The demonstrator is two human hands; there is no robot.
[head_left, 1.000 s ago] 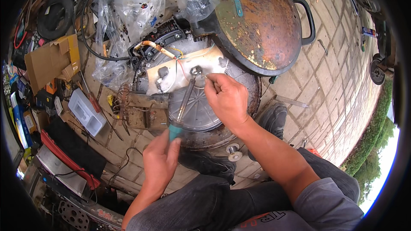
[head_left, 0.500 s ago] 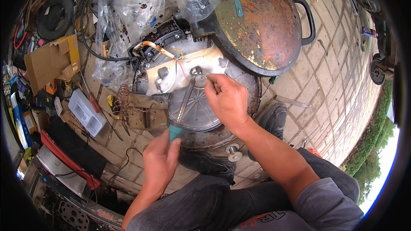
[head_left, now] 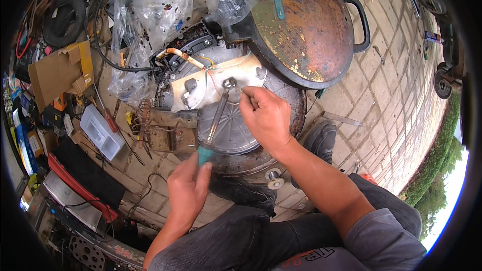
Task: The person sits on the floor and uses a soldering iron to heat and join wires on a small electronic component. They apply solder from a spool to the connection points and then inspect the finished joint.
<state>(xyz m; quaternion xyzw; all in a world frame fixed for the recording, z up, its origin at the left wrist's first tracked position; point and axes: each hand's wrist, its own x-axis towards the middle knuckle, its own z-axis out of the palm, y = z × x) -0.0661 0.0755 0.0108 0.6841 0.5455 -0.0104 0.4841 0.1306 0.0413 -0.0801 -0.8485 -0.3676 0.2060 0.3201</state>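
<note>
In my left hand is the teal handle of a soldering iron. Its tip touches or hovers over a dark burnt spot on a whitish, scorched panel. Just right of that spot, my right hand is closed in a pinch on a thin wire, whose far end I cannot make out. Thin red and white leads and a thick, heat-stained cable run onto the panel. Beneath it lies a round metal base with radial ribs.
A large lidded pan with a rusty, stained top stands behind on the right. Clear plastic sheeting covers the back. At left are an open cardboard box and a grey plastic tray. A wire spool lies by my shoes on the paving.
</note>
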